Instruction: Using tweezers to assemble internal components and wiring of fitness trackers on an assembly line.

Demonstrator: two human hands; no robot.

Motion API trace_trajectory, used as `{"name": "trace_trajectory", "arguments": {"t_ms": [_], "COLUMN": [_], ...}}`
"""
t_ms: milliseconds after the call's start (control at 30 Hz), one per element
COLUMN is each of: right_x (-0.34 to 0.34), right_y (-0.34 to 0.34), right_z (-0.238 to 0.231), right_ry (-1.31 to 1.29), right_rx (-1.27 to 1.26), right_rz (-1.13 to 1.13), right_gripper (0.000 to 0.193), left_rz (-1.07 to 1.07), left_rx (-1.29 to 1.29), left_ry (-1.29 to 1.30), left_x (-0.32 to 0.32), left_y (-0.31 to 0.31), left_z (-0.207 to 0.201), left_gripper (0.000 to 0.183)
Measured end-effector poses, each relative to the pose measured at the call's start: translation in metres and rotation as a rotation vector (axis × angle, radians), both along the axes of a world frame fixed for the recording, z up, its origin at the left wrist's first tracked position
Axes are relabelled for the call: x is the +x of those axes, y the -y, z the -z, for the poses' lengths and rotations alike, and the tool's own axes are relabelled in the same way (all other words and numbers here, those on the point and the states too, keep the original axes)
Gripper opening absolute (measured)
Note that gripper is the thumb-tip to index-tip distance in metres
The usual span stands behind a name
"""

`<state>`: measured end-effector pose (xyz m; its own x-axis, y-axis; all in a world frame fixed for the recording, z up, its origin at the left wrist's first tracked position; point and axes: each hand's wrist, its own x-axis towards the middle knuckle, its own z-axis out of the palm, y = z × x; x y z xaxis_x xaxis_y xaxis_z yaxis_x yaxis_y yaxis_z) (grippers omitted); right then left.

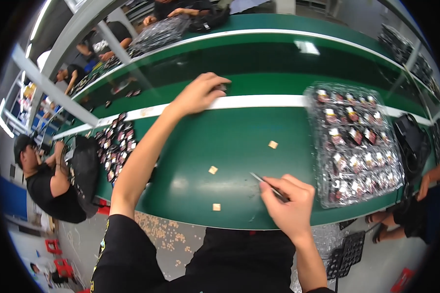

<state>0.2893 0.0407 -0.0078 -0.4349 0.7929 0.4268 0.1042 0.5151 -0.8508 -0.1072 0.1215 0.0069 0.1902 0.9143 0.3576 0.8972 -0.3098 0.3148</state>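
Fingers (286, 186) of the right hand (293, 202) grip a slim pointed tool (255, 176) near 3 tan squares (216, 207) on the green desk (239, 141); left hand (196, 95), by the white rail (264, 101): cannot tell its grip.

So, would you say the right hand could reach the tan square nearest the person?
Probably yes: open green tabletop lies between the tan square and the right hand, which holds a thin tool.

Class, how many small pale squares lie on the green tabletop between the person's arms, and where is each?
3: the far square beyond the right hand, the middle square left of that hand, and the near square below the middle one. The left forearm may hide more.
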Motion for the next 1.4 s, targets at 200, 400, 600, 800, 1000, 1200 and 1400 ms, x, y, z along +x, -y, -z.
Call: {"name": "trace_trajectory", "arguments": {"t_ms": [200,400,600,800,1000,1200,1400], "right_x": [-0.002,-0.004,-0.006,-0.003,0.002,-0.007,-0.010], "right_y": [-0.002,-0.004,-0.002,-0.004,-0.008,-0.010,-0.008], "right_z": [0.002,0.001,0.004,0.007,0.009,0.008,0.007], "right_ry": [0.045,0.068,0.052,0.075,0.070,0.163,0.200], "right_rx": [-0.042,0.001,-0.034,-0.050,-0.151,-0.057,-0.051], "right_rz": [0.057,0.028,0.044,0.046,-0.065,-0.075,-0.070], "right_gripper": [0.010,0.013,0.012,0.013,0.011,0.010,0.011], "left_rz": [0.282,0.030,-0.012,0.118,0.153,0.247,0.278], "left_rx": [-0.300,-0.186,-0.072,-0.079,-0.270,-0.215,-0.220], "left_ry": [0.194,0.334,0.075,0.138,0.337,0.269,0.242], "left_x": [0.069,0.095,0.104,0.107,0.125,0.123,0.120], "left_y": [0.077,0.124,0.132,0.127,0.136,0.132,0.131], "left_z": [-0.013,-0.017,-0.003,0.006,0.006,0.009,0.010], "left_gripper": [0.063,0.079,0.069,0.054,0.057,0.060,0.061]}}
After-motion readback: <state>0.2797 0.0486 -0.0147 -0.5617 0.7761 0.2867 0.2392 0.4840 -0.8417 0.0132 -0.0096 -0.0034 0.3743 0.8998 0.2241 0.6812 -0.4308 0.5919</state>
